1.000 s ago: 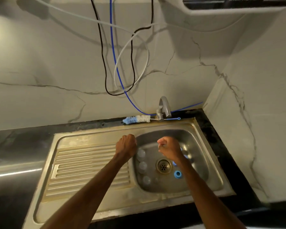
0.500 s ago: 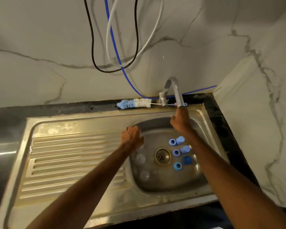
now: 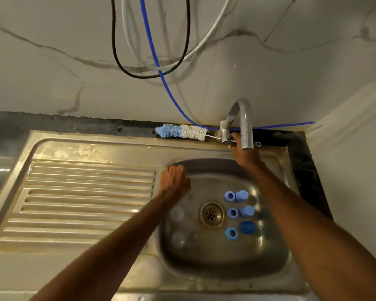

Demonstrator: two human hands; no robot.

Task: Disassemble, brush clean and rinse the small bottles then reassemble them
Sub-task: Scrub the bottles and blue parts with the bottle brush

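- The sink (image 3: 91, 148) sits in a dark table (image 3: 306, 161), with a ribbed drainboard on the left and the basin on the right.
- The tap (image 3: 243, 122) arches over the back of the basin; no water shows at its spout.
- The brush (image 3: 182, 131) lies along the back rim, just left of the tap, untouched.
- The bottles are already apart: clear bodies (image 3: 176, 213) stand on the left of the drain (image 3: 211, 214), blue caps (image 3: 241, 195) and rings (image 3: 229, 196) lie in three pairs on its right.
- So, judging from this, disassembly looks done; brushing, rinsing and reassembly are still ahead, and the water is likely about to be turned on.
- The right hand (image 3: 244, 155) reaches to the tap's base, fingers up by the handle or the brush's wire stem; which one they touch I cannot tell, nor how tightly they close.
- The left hand (image 3: 174, 183) hangs loosely curled over the basin's left edge, above the bodies; whether it holds one is hidden under the knuckles.
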